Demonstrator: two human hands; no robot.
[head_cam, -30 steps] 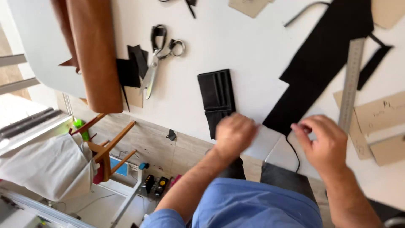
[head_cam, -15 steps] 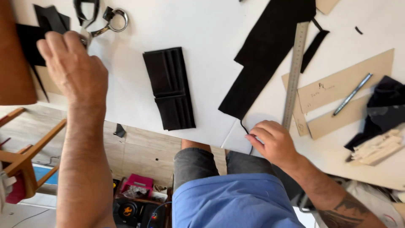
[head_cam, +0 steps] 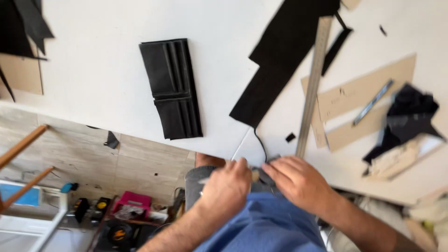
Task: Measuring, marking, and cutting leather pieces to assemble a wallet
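Both hands meet at the near edge of the white counter (head_cam: 93,84): the left hand (head_cam: 227,183) and the right hand (head_cam: 298,181) are curled with fingers pinched together on a small dark piece (head_cam: 262,175) held between them, too blurred to identify. Just beyond them a thin black cord (head_cam: 261,142) runs to a long strip of black leather (head_cam: 284,60), with a steel ruler (head_cam: 311,88) lying beside it. A black folded wallet (head_cam: 171,88) rests well to the left, and tan cardboard templates (head_cam: 364,88) lie to the right.
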